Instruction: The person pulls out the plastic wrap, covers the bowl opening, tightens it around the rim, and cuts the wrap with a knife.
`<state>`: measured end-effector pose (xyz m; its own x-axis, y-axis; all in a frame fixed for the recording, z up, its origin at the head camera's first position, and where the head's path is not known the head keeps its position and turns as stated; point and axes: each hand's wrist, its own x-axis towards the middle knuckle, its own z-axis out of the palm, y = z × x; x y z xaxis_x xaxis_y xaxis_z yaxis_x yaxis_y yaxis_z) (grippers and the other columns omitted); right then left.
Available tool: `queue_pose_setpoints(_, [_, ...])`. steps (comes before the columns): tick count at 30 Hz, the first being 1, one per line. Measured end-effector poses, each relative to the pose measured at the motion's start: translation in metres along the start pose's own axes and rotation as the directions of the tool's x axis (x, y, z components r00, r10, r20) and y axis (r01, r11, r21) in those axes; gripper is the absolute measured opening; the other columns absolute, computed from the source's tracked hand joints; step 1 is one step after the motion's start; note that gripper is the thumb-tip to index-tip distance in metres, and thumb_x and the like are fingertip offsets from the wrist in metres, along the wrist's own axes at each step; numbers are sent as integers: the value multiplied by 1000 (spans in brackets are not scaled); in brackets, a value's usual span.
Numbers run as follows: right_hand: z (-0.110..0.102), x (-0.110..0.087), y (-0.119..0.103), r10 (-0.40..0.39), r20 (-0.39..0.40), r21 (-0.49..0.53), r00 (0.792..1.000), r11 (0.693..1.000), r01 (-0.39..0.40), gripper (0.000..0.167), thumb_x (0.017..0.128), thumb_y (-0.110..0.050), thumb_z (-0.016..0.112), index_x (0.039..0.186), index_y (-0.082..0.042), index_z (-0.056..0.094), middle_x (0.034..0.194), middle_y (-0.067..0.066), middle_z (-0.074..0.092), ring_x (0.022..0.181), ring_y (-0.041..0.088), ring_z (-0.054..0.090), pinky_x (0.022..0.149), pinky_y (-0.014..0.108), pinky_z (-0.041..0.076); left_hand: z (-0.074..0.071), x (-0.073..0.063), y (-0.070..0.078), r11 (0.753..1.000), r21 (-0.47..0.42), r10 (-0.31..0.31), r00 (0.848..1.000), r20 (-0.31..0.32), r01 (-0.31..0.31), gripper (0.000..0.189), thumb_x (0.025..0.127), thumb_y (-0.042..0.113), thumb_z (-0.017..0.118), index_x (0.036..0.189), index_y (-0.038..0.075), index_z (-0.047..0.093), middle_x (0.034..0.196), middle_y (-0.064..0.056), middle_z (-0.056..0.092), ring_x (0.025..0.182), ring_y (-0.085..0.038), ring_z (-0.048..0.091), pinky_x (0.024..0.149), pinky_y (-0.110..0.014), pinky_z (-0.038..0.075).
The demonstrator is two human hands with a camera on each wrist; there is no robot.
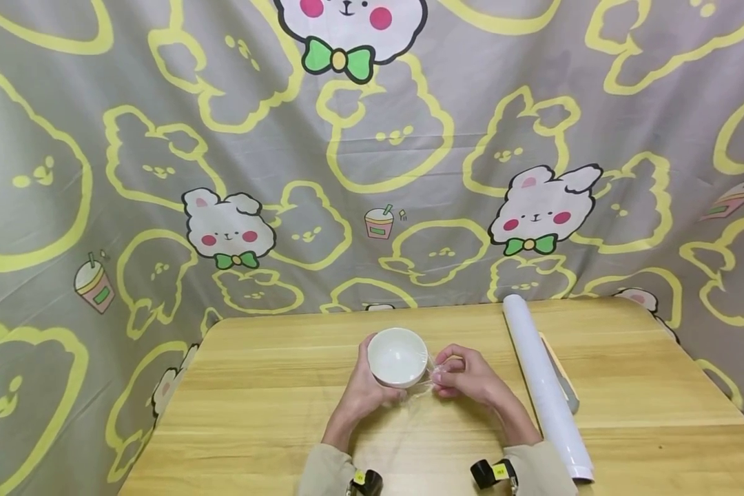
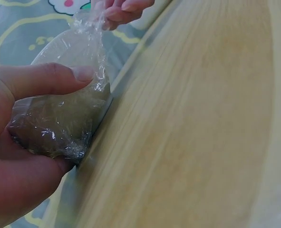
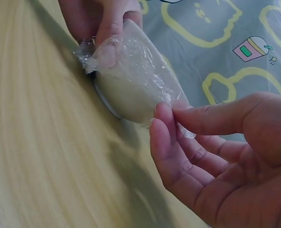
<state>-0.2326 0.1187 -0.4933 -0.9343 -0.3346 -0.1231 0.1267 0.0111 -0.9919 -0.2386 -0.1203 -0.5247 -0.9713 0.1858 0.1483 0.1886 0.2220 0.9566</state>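
A white bowl point(image 1: 397, 356) stands near the middle of the wooden table. Clear plastic wrap point(image 2: 59, 121) clings to its outer side, crinkled and shiny, and runs out past the rim on the right. My left hand point(image 1: 368, 383) grips the bowl from the left, its thumb pressing the film against the near side. On the opposite side my right hand point(image 1: 465, 375) pinches a gathered end of the wrap between thumb and fingertips. In the right wrist view that bunched film point(image 3: 185, 130) shows at the fingertips, close beside the bowl.
A long white roll point(image 1: 548, 389) lies lengthwise to the right of my right arm. Partly hidden beneath it is a flat object point(image 1: 561, 375) with a grey end and an orange-yellow edge. A patterned curtain point(image 1: 372, 158) hangs behind the wooden table point(image 1: 254, 399).
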Motion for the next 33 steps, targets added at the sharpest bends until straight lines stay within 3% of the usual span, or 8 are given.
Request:
queue_pose_setpoints(8, [-13,0,4,35,51,34,998,999,-37,24,91,5,66,112,11,54,86,6,66,80,21,71,72,32,62,1,2,0,999,-18,28,1000,12,-28,122,50,-13,91,154,3,29,147,-24,48,133,-44,48,117,-61,31])
queue_pose_setpoints(13, [-15,0,6,87,61,128,994,987,-94,15,94,0,65,106,3,55,89,7,66,84,19,69,76,31,61,1,1,1,999,-26,23,999,25,-22,121,51,-13,90,154,5,29,148,-23,48,134,-43,47,117,-62,31])
queue_pose_setpoints(19, [-14,2,9,130,52,183,990,973,-137,14,94,-1,65,102,-3,54,90,7,65,83,18,66,71,28,58,0,1,1,999,-36,-1,999,32,2,121,52,-13,90,155,7,29,149,-22,46,135,-43,46,117,-62,29])
queue_pose_setpoints(24, [-15,3,11,143,51,223,988,963,-151,16,94,0,63,106,-2,53,89,6,63,80,17,64,68,25,54,1,2,1,999,-36,13,1000,26,-12,121,53,-12,90,155,6,28,149,-22,46,135,-43,46,117,-63,29])
queue_pose_setpoints(30, [-14,4,14,135,16,183,991,974,-135,17,94,-2,62,109,1,54,85,6,65,76,15,63,64,24,54,1,1,0,999,-38,10,1000,20,-9,122,53,-12,91,155,7,27,149,-22,46,134,-42,47,117,-61,30])
queue_pose_setpoints(33, [-16,2,16,120,35,157,992,980,-124,22,95,-7,63,112,5,56,88,7,67,80,17,65,66,25,57,0,0,0,999,-33,7,1000,21,-6,122,53,-12,90,156,6,27,149,-23,45,134,-43,46,117,-62,29])
